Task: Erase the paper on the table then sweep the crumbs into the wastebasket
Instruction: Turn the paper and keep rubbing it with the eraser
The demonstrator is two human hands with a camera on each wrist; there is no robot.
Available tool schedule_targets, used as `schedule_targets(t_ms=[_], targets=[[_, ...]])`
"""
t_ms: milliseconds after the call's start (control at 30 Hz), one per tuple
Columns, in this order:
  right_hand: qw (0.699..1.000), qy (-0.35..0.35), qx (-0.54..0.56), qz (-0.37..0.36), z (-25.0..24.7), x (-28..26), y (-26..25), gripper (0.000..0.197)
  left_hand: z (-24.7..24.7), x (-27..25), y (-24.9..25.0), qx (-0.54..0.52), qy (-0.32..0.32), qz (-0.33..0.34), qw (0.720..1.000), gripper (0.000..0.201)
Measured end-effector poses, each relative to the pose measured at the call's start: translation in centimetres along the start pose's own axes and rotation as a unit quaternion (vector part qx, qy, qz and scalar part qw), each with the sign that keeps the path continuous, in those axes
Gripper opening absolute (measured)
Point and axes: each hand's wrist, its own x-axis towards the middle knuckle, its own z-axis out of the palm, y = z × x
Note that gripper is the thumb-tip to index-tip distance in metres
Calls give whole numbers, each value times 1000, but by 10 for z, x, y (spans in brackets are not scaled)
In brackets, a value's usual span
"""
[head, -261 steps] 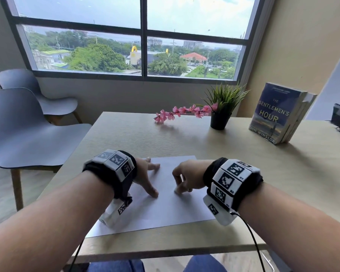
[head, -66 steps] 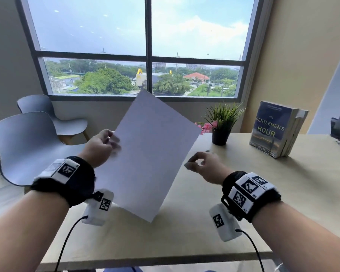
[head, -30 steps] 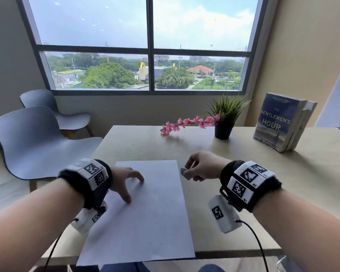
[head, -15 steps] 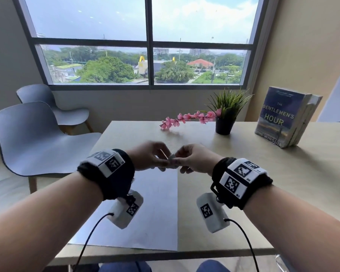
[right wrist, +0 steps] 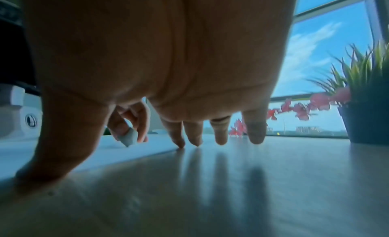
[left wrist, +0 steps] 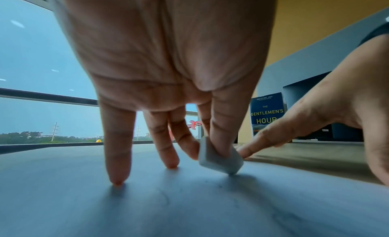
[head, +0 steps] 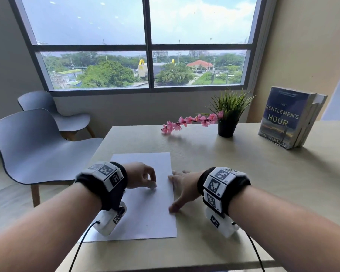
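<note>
A white sheet of paper (head: pixel 145 195) lies flat on the wooden table (head: pixel 243 173), near its left front. My left hand (head: pixel 143 176) hovers over the sheet's middle and pinches a small white eraser (left wrist: pixel 220 160) between thumb and fingers, one corner of it touching the paper (left wrist: pixel 147 207). The eraser (head: pixel 153 185) shows as a pale block under my fingers in the head view. My right hand (head: pixel 182 190) lies spread and flat at the paper's right edge, thumb and fingertips pressing it down. Faint pencil marks show on the sheet. No wastebasket is in view.
A black pot with green grass (head: pixel 227 122) and a pink blossom sprig (head: pixel 186 122) stand at the table's far side. A stack of books (head: pixel 289 118) leans at the far right. Two grey chairs (head: pixel 33 146) stand left of the table.
The eraser passed from my right hand to my left. My left hand came down onto the paper with it, and my right hand flattened on the sheet's right edge.
</note>
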Motion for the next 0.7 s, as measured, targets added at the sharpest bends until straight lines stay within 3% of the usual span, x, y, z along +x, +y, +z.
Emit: schedule_targets(t_ms=[300, 567, 700], targets=[[999, -16, 37, 7, 0, 13, 5, 127, -8, 13, 12, 16, 22, 39, 999, 39], [999, -14, 51, 4, 3, 16, 7, 127, -5, 19, 37, 79, -70, 67, 992, 31], [998, -15, 59, 7, 2, 13, 6, 126, -7, 26, 39, 128, -35, 53, 990, 36]])
